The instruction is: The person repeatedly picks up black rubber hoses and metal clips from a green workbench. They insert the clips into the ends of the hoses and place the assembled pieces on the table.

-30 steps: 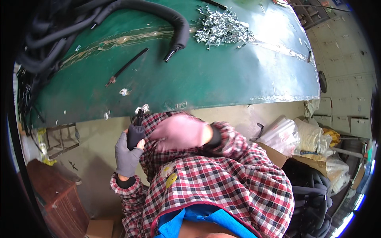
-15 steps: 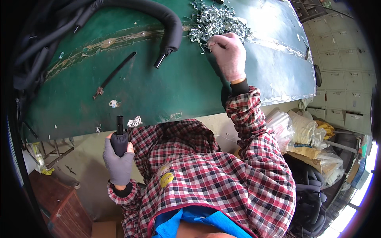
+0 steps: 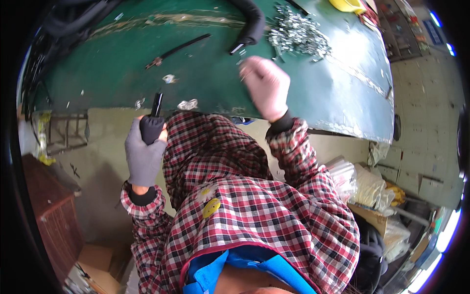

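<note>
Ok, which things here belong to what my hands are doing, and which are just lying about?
Probably in use:
black padded tube, gripped in your left hand
pile of small metal pieces, near your right hand

Probably just lying about:
thin dark rod
yellow container
reddish-brown cabinet
clear plastic bags

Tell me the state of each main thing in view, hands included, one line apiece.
Left hand: gloved, closed around the held tube.
Held tube: padded, its bare black end sticking out.
Right hand: gloved, fingers curled; whether it holds anything is unclear.
Table tube: padded, bent, end bare.
Metal pieces: loose, heaped.
Thin black rod: lying flat.
Green tabletop: scuffed.
</note>
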The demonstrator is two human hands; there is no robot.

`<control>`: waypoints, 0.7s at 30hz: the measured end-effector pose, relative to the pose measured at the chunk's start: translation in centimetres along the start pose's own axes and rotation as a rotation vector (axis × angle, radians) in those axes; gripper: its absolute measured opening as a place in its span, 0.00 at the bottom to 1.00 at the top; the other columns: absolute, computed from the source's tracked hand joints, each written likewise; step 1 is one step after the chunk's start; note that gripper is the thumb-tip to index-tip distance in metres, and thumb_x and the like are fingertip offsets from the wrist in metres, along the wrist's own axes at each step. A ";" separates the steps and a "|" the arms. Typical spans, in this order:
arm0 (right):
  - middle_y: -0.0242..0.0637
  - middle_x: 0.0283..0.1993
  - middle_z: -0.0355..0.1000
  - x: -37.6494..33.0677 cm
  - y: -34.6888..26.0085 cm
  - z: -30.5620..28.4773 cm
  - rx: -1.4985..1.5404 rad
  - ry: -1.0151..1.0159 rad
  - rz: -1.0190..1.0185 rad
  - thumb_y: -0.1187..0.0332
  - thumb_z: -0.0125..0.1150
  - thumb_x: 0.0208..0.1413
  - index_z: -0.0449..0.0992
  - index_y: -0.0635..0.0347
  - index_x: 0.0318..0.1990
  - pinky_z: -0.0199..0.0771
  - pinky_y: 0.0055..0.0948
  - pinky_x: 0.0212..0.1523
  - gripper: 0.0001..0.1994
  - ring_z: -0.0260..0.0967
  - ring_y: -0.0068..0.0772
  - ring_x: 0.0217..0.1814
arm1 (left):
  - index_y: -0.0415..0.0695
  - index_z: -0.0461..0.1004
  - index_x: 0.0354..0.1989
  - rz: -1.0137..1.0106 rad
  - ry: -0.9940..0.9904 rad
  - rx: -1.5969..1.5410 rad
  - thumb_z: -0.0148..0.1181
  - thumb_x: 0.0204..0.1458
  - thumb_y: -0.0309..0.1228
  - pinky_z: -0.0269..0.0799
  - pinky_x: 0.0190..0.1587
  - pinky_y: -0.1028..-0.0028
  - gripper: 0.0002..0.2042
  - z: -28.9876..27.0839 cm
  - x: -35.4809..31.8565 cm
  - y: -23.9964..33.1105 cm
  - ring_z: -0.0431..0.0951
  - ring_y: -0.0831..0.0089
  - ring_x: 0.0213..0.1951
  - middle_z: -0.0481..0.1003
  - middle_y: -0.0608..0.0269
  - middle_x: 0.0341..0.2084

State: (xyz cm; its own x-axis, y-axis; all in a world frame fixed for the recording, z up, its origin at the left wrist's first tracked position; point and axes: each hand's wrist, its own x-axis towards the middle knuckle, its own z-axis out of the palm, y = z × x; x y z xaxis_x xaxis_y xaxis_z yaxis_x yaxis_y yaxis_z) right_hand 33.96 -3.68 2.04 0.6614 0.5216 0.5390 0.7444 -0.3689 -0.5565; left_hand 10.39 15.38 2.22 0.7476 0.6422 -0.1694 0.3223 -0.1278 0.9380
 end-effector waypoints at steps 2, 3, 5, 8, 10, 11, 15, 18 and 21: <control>0.34 0.30 0.77 -1.6 -4.8 2.1 0.115 -0.173 -0.164 0.76 0.66 0.46 0.81 0.51 0.34 0.77 0.31 0.34 0.08 0.77 0.38 0.32 | 0.39 0.76 0.43 -0.009 0.011 -0.046 0.62 0.49 0.18 0.73 0.41 0.77 0.12 -0.1 -0.1 -0.2 0.76 0.81 0.36 0.80 0.66 0.36; 0.34 0.31 0.78 -2.3 -6.7 3.3 0.204 -0.267 -0.214 0.79 0.67 0.45 0.81 0.53 0.35 0.77 0.31 0.34 0.10 0.77 0.38 0.32 | 0.39 0.76 0.43 -0.025 0.014 -0.072 0.62 0.48 0.19 0.72 0.41 0.78 0.12 -0.2 -0.2 -0.2 0.76 0.81 0.36 0.79 0.67 0.35; 0.32 0.34 0.78 -3.9 -8.9 6.5 0.199 -0.271 -0.214 0.74 0.65 0.45 0.78 0.49 0.35 0.77 0.36 0.35 0.09 0.77 0.41 0.35 | 0.38 0.75 0.43 -0.054 0.018 -0.122 0.65 0.47 0.21 0.73 0.38 0.74 0.13 -0.6 -0.4 0.9 0.76 0.78 0.33 0.78 0.63 0.34; 0.32 0.35 0.79 -5.2 -10.8 8.3 0.253 -0.312 -0.151 0.73 0.66 0.46 0.78 0.49 0.38 0.76 0.37 0.34 0.10 0.77 0.41 0.35 | 0.38 0.75 0.43 -0.092 0.101 -0.209 0.65 0.48 0.20 0.74 0.41 0.76 0.13 -1.2 -1.1 0.7 0.77 0.79 0.36 0.78 0.64 0.35; 0.31 0.34 0.78 -5.6 -11.4 8.7 0.243 -0.315 -0.158 0.71 0.67 0.47 0.79 0.49 0.38 0.75 0.36 0.33 0.09 0.77 0.40 0.35 | 0.37 0.74 0.45 -0.141 0.120 -0.325 0.64 0.49 0.19 0.76 0.42 0.76 0.13 -1.6 -1.4 0.0 0.78 0.78 0.37 0.78 0.64 0.36; 0.31 0.34 0.78 -5.5 -11.6 8.7 0.214 -0.340 -0.168 0.71 0.67 0.47 0.79 0.49 0.38 0.75 0.36 0.33 0.09 0.77 0.40 0.35 | 0.37 0.74 0.46 -0.141 0.141 -0.370 0.64 0.49 0.18 0.76 0.43 0.75 0.14 -1.5 -1.5 -0.3 0.78 0.78 0.37 0.78 0.64 0.36; 0.31 0.34 0.78 -6.1 -12.0 9.1 0.155 -0.391 -0.171 0.70 0.68 0.48 0.79 0.50 0.38 0.75 0.34 0.32 0.09 0.77 0.39 0.34 | 0.37 0.72 0.49 -0.117 0.182 -0.484 0.63 0.49 0.15 0.78 0.43 0.74 0.18 -0.7 -1.7 -0.6 0.80 0.75 0.38 0.79 0.63 0.37; 0.32 0.35 0.80 -6.3 -12.4 9.0 0.400 -0.322 0.032 0.69 0.69 0.52 0.80 0.52 0.39 0.78 0.29 0.36 0.08 0.79 0.33 0.36 | 0.37 0.72 0.50 -0.111 0.176 -0.445 0.65 0.48 0.16 0.79 0.42 0.75 0.19 -0.5 -1.8 -1.3 0.81 0.75 0.38 0.79 0.62 0.37; 0.40 0.51 0.79 -6.3 -12.0 8.5 1.331 -0.499 0.816 0.56 0.61 0.67 0.74 0.65 0.59 0.77 0.30 0.54 0.22 0.77 0.29 0.51 | 0.38 0.72 0.50 -0.066 0.172 -0.403 0.67 0.47 0.19 0.79 0.42 0.73 0.20 -0.3 -2.0 -1.7 0.81 0.73 0.38 0.79 0.61 0.37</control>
State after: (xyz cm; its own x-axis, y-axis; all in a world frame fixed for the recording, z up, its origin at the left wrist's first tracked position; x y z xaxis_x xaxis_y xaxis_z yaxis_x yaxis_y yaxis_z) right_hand 20.12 3.99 -0.04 0.5269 0.8119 -0.2516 -0.5394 0.0906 -0.8372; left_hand 8.19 14.53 1.00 0.6146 0.7599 -0.2119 0.0883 0.2007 0.9757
